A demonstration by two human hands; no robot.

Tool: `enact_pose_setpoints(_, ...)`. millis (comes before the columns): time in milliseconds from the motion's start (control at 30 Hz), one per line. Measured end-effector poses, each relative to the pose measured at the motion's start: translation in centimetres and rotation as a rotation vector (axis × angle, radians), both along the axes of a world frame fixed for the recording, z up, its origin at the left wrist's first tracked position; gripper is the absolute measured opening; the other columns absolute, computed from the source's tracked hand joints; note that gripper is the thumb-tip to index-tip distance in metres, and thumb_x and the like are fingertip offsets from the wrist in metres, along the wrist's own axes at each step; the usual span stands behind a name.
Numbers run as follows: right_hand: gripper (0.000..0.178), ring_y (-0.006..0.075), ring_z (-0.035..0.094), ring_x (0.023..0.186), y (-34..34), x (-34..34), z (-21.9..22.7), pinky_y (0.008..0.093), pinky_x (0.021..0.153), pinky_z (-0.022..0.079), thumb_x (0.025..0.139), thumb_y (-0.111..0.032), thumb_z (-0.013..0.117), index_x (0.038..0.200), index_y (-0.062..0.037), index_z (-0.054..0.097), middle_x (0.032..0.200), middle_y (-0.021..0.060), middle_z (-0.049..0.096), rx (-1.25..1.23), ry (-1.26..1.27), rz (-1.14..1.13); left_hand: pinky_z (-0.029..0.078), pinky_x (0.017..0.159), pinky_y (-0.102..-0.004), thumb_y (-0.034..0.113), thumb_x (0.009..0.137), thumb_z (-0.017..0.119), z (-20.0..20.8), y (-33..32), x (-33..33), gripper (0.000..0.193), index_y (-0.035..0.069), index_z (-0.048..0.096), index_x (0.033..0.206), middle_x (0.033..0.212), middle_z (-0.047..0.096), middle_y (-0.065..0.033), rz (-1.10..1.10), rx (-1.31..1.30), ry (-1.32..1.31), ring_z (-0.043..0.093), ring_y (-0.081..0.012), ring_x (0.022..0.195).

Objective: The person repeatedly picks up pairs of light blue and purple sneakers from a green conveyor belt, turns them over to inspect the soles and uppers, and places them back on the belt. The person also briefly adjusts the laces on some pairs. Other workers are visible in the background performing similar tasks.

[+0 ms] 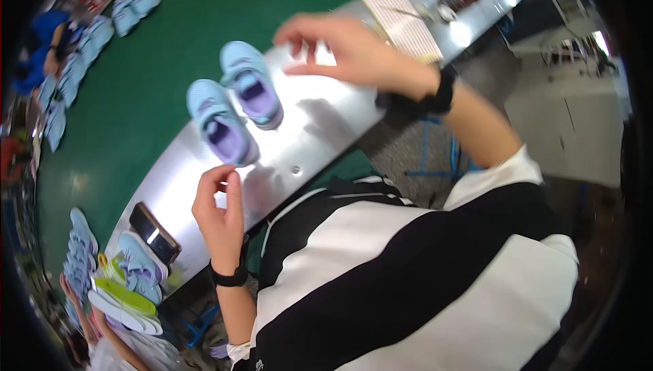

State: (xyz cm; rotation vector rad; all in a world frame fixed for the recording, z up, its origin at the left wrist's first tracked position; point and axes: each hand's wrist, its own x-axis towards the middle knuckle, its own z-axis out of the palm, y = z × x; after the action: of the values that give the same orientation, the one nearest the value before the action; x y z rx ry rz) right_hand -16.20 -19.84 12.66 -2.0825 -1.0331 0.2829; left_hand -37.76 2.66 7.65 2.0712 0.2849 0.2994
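Note:
Two light-blue shoes with lilac linings stand side by side on the metal edge of the table, toes pointing away from me. The left shoe (216, 121) is slightly nearer than the right shoe (250, 84). My left hand (222, 216) is just behind the left shoe's heel, fingers curled, with a gap between thumb and forefinger; its fingertips are at or very near the heel. To the right of the right shoe, my right hand (347, 51) hovers above the metal, blurred, thumb apart from the bent fingers and nothing seen between them.
A green surface (204, 4) lies beyond the metal strip (326, 126). At left are a phone (155, 233), another blue shoe (141, 267) and yellow-green insoles (126, 296). A lined sheet (401, 24) lies at upper right. Other people work at far and lower left, near more shoes (81, 61).

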Motion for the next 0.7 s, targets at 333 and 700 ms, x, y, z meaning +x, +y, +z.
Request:
enact_pose_setpoints(333, 0.061, 0.0194, 0.061, 0.097, 5.0, -2.7, -11.5, 0.0327, 0.085, 0.051, 0.089, -0.026, 0.066, 0.138, 0.0043, 0.047, 0.109, 0.0152, 0.064, 0.059, 0.429, -0.330, 0.050, 0.076, -0.0262, 0.017, 0.096, 0.062, -5.9, 3.6, 4.8, 0.053, -0.001, 0.042, 0.142, 0.103, 0.064, -0.0117, 0.201, -0.281, 0.352, 0.062, -0.0138, 0.090)
enact_pose_setpoints(700, 0.057, 0.0163, 0.051, 0.124, 7.3, -9.1, -10.5, 0.0313, 0.107, 0.041, 0.098, -0.009, 0.047, 0.153, -0.0030, 0.030, 0.142, 0.0095, 0.049, 0.670, 1.370, 0.010, 0.036, 0.114, -0.0433, 0.024, 0.107, 0.039, -5.8, 3.7, -1.9, 0.055, 0.007, 0.020, 0.156, 0.155, 0.036, -0.0105, 0.204, -1.346, -0.004, 0.041, -0.0266, 0.140)
